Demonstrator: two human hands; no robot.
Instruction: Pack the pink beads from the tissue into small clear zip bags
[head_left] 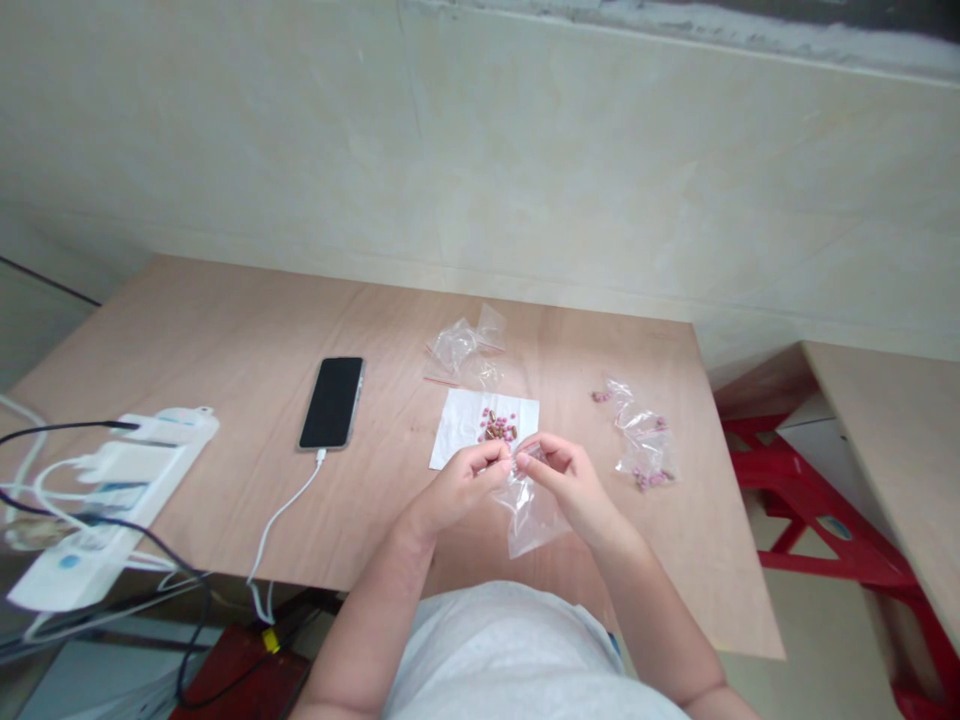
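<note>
Both hands meet over the near edge of a white paper sheet (452, 425). My left hand (474, 474) pinches the top edge of a clear plastic bag (536, 520). My right hand (562, 472) grips the same edge close beside it, and the bag hangs down toward me. Any contents of this bag are too small to make out. Just beyond my fingers, small pink pieces and brown-gold pieces (498, 428) lie in a loose pile on the paper.
Several clear bags (465, 350) lie behind the paper. To the right are bags with pink pieces inside (649, 440). A phone (331, 403) on a white charging cable (289, 510) and a power strip (112, 500) are on the left. A red stool (817, 510) stands right of the table.
</note>
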